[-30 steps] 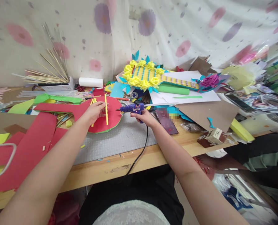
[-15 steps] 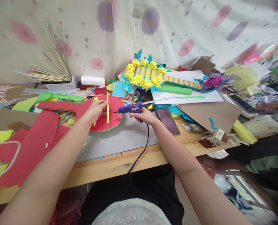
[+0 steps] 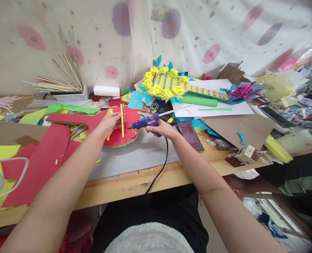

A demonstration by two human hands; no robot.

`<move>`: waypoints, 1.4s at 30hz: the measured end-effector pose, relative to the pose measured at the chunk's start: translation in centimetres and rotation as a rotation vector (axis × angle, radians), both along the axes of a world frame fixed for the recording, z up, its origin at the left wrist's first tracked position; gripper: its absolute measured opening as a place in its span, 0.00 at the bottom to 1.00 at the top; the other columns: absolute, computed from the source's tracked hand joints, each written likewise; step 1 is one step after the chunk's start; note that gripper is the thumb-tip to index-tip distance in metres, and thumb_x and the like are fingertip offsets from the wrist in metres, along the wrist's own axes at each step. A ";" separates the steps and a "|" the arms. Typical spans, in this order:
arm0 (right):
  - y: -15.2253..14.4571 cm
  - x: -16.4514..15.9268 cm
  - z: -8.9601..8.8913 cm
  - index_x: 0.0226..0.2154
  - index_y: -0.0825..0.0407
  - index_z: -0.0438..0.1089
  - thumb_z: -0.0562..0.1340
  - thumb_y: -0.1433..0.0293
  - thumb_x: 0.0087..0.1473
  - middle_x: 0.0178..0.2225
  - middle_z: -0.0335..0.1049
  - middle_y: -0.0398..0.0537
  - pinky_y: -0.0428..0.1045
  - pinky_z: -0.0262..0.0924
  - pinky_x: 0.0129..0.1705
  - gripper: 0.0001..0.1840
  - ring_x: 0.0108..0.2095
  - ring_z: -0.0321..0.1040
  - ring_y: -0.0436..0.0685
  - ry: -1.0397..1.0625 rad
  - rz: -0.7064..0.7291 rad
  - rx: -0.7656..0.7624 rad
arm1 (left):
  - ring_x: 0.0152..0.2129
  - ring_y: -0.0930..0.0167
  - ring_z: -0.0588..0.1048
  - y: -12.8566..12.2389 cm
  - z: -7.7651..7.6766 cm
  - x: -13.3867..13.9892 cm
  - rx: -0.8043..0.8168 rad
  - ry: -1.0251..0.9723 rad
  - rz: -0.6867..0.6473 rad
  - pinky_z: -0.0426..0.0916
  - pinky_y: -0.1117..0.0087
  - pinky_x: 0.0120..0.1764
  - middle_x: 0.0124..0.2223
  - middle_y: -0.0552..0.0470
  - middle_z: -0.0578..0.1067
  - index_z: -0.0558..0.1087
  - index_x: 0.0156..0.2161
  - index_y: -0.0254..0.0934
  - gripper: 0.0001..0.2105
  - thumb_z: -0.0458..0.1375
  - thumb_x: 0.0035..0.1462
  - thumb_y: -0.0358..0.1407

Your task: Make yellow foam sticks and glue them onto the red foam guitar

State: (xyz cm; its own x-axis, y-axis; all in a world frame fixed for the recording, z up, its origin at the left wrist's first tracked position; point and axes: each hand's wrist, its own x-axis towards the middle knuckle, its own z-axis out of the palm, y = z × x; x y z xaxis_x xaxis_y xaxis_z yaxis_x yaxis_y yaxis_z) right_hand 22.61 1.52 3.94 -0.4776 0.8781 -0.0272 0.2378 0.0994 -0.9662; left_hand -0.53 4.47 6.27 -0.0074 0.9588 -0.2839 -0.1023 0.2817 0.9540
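Between its fingertips my left hand (image 3: pixel 110 123) pinches a yellow strip (image 3: pixel 122 121), held nearly upright over the round body of a red guitar-shaped cutout (image 3: pixel 131 116). More yellow strips (image 3: pixel 109 111) show behind and beneath that hand; whether it also holds them I cannot tell. My right hand (image 3: pixel 160 129) is wrapped around a blue hot glue gun (image 3: pixel 144 122), whose nozzle points left toward the strip, apart from it. A translucent glue stick (image 3: pixel 175 109) sticks out of the gun's back. Green edging shows along the cutout's lower rim, over a grey cutting mat (image 3: pixel 135 158).
A yellow paper guitar with roses (image 3: pixel 169 84) lies at the back. A phone (image 3: pixel 190 136) and a drink carton (image 3: pixel 247 154) are to the right. Red sheets (image 3: pixel 40 165) cover the left. The gun's black cord (image 3: pixel 163 168) hangs over the table edge (image 3: pixel 135 188).
The whole view has shifted slightly, so things appear a little further right. Both hands keep their holds on the strip and the glue gun, with hardly any movement.
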 end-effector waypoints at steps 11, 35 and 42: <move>0.4 -0.3 -0.1 0.25 0.55 0.64 0.62 0.53 0.44 0.19 0.60 0.40 0.42 0.46 0.17 0.21 0.17 0.52 0.43 -0.039 0.070 -0.015 | 0.16 0.79 0.68 0.3 -0.5 -0.5 -0.013 -0.028 0.012 0.65 0.78 0.20 0.22 0.54 0.71 0.73 0.28 0.31 0.07 0.53 0.54 0.27; 0.5 -1.0 0.6 0.22 0.55 0.63 0.62 0.53 0.45 0.14 0.54 0.37 0.41 0.46 0.17 0.21 0.15 0.51 0.43 -0.040 0.136 -0.050 | 0.17 0.79 0.69 0.4 -0.8 -0.9 -0.008 -0.061 0.003 0.65 0.79 0.21 0.23 0.54 0.71 0.73 0.29 0.31 0.03 0.56 0.51 0.27; 0.6 -1.2 0.6 0.22 0.55 0.62 0.63 0.53 0.44 0.16 0.56 0.37 0.41 0.46 0.16 0.21 0.15 0.51 0.42 -0.023 0.097 -0.072 | 0.17 0.78 0.69 0.5 -0.9 -1.0 -0.009 -0.080 -0.006 0.67 0.78 0.22 0.23 0.55 0.70 0.72 0.29 0.32 0.02 0.57 0.51 0.27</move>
